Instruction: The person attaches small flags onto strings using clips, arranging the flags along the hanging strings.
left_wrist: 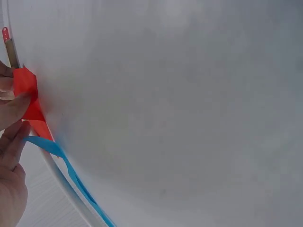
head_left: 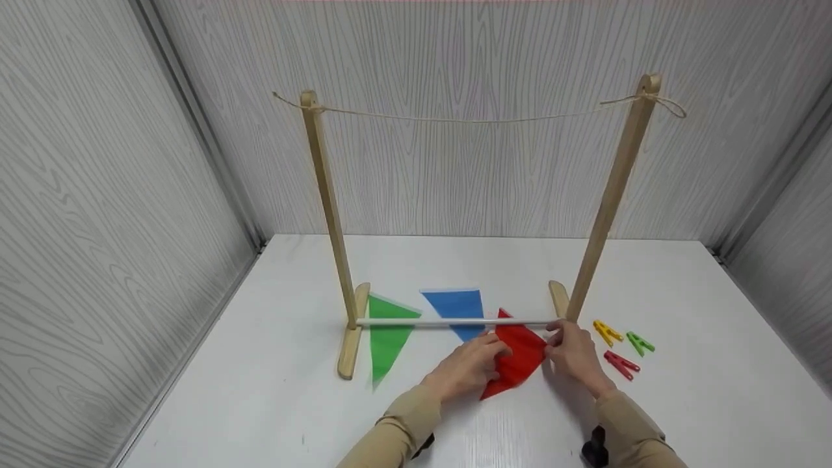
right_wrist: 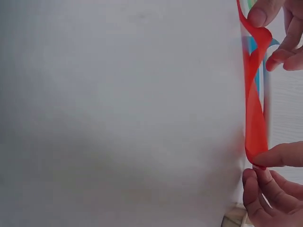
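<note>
A red pennant (head_left: 522,354) lies bent between the two hands in front of the white crossbar (head_left: 448,322). My right hand (head_left: 575,354) pinches its right corner; in the right wrist view the fingertips (right_wrist: 265,160) close on that end. The left hand (head_left: 467,367) holds the pennant's left part, its thumb against the cloth and fingers bent. The red cloth (right_wrist: 255,120) curves and twists between the hands. Behind the left hand lies a blue pennant (head_left: 453,303), partly under the bar. A green pennant (head_left: 390,328) lies farther left, crossed by the bar.
Wooden posts, left (head_left: 330,208) and right (head_left: 611,201), stand on wooden feet, with a thin string (head_left: 448,120) tied between their tops. Right of my right hand lie yellow (head_left: 608,332), green (head_left: 640,343) and red (head_left: 622,364) clothespins. Panelled walls enclose the white table (head_left: 247,390).
</note>
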Demonstrator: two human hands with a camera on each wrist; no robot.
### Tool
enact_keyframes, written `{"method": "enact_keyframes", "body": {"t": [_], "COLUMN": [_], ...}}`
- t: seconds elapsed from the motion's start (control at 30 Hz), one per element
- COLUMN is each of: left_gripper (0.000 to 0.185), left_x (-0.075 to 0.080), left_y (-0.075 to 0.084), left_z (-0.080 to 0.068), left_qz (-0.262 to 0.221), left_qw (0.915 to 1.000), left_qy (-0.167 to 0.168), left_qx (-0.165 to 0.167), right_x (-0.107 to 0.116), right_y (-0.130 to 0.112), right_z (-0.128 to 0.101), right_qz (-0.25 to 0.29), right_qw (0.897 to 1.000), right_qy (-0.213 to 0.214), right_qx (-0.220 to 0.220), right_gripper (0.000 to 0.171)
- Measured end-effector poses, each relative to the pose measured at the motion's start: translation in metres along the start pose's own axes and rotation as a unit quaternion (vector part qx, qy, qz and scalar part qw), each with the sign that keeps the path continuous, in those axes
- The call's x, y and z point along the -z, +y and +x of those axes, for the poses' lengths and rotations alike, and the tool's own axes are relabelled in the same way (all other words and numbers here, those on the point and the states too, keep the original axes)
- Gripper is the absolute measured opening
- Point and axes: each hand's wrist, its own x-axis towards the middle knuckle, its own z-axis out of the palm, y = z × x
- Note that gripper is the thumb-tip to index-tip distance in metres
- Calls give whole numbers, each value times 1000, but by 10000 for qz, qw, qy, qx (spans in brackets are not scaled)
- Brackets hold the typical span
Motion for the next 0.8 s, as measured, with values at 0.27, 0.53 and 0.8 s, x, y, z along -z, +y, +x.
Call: {"method": "enact_keyframes", "body": {"t": [0.27,0.53,0.8], "left_gripper": [62,64,63], "left_x": [1,1,3], "left_y": [-6,-10,-11], "left_z": [0,-2,-3], "left_qz": [-47,-211,-1057], "left_qw": [9993,9956,9872], "left_qy": [335,789,872], "left_qx": [169,454,818], "right_x": [10,12,11], "right_y": [-4,-7,-8], "right_z": [0,1,1], "right_qz": [28,530,872], "right_qw": [9992,9906,9800], "right_qy": [368,1113,1360], "right_qx": [145,592,1160], "right_gripper": [46,54,55]}}
